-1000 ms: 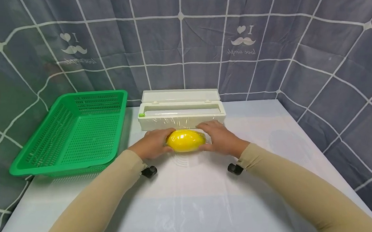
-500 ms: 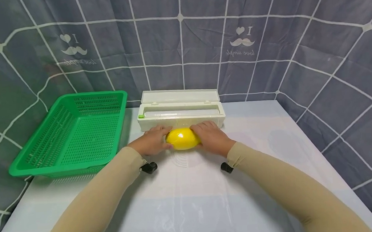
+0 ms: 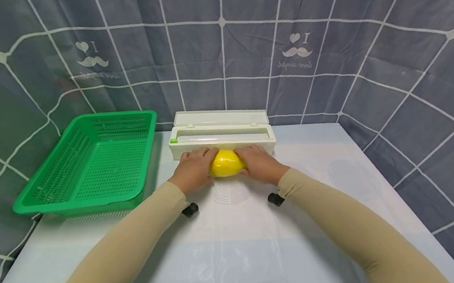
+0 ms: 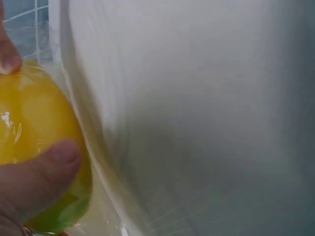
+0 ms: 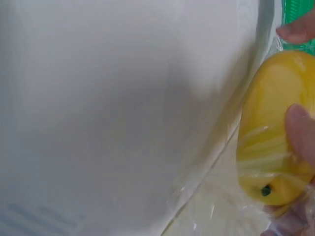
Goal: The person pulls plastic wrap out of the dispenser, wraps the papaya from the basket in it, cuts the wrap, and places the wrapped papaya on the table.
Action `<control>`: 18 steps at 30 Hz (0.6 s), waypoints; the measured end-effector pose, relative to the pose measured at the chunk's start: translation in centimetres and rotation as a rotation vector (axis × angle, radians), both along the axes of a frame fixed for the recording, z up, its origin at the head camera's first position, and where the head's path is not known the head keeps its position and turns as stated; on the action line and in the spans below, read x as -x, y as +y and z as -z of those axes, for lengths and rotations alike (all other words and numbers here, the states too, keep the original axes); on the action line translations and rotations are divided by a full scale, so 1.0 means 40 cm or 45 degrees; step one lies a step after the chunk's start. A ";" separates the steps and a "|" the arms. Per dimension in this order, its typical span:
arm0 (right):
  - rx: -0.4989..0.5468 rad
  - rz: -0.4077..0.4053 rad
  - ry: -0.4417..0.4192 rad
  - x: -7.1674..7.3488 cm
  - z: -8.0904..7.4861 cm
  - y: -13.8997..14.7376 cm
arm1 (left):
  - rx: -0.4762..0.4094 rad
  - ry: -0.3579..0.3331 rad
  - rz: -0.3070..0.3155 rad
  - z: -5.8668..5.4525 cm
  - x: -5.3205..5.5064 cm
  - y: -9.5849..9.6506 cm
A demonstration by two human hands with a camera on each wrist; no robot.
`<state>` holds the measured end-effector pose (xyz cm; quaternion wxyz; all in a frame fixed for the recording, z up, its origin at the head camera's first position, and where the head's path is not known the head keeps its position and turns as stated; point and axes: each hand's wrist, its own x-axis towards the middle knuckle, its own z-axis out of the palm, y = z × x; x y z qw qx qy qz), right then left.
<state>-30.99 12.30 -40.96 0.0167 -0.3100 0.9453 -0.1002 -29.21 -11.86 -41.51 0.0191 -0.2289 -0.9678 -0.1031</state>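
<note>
A yellow mango (image 3: 226, 163) with clear cling film round it is held between both hands, just in front of a white cling film dispenser (image 3: 179, 150). My left hand (image 3: 196, 169) grips its left end, the thumb pressing on the near side in the left wrist view. The right end is gripped by my right hand (image 3: 261, 164). In the right wrist view the mango (image 5: 268, 132) shows a small dark stem spot, and loose film (image 5: 211, 206) trails beside it. The dispenser's lid (image 3: 221, 117) stands raised, and a film roll (image 3: 222, 137) lies inside.
A green perforated plastic basket (image 3: 105, 169) stands on the left of the white-covered table (image 3: 236, 256). Behind the table hangs a grey curtain with white grid lines (image 3: 251, 46), which also runs along both sides.
The mango has moved slightly away, closer to the dispenser. Both hands have come nearer to each other round it: the right shifted left, then the left shifted right and forward.
</note>
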 end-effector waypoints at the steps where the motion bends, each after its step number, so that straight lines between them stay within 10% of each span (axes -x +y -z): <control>1: 0.012 0.006 -0.014 0.001 0.000 0.001 | -0.013 0.016 -0.007 0.006 0.005 0.001; 6: 0.028 0.077 -0.027 -0.003 -0.007 0.008 | -0.121 -0.021 -0.026 0.016 0.032 -0.005; 13: -0.149 0.061 0.335 -0.034 -0.024 -0.028 | -0.159 -0.092 -0.039 0.009 0.051 -0.017; 18: -0.210 -0.003 0.379 -0.028 0.003 -0.041 | -0.180 -0.105 -0.048 0.010 0.060 -0.019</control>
